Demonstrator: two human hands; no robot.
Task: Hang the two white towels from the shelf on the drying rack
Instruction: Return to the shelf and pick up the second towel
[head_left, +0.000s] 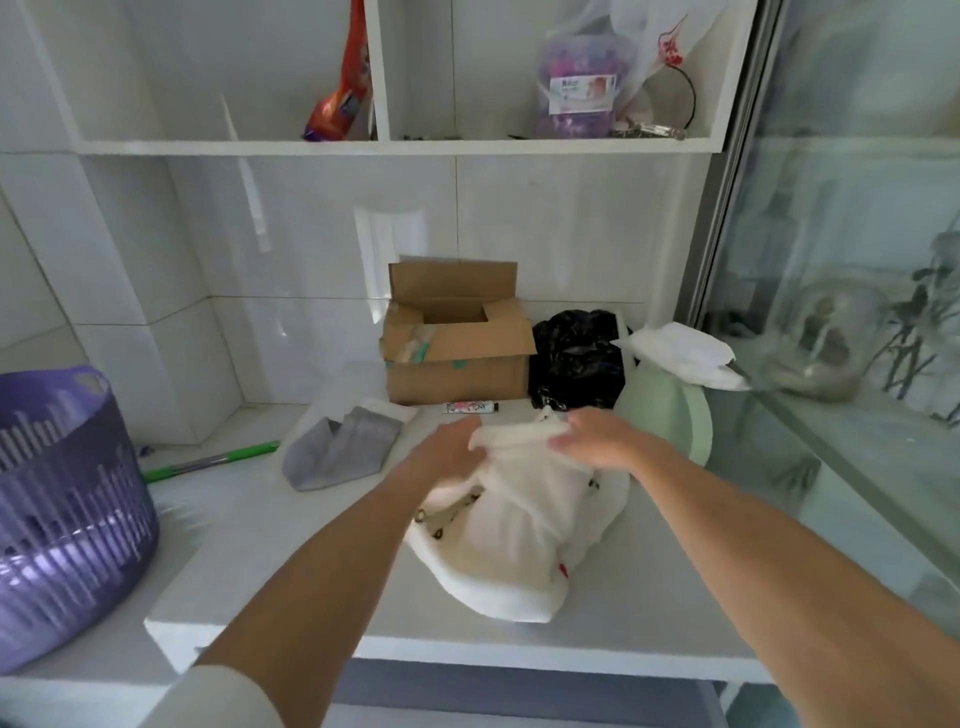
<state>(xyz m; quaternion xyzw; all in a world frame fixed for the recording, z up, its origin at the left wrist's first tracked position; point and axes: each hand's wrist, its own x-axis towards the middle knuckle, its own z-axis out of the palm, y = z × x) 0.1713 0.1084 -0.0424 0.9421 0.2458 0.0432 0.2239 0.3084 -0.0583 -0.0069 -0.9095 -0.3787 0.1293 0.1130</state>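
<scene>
We grasp white towel bundle (514, 545) at far edge: left hand (449, 452) and right hand (597, 439) level, bundle's long axis toward us on tabletop (270, 545).

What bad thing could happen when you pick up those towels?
Both hands, left and right, pinch only the top edge of the white towels, so the bundle might slip out or unroll onto the shelf. Lifting could also bump the small tube just behind.
</scene>
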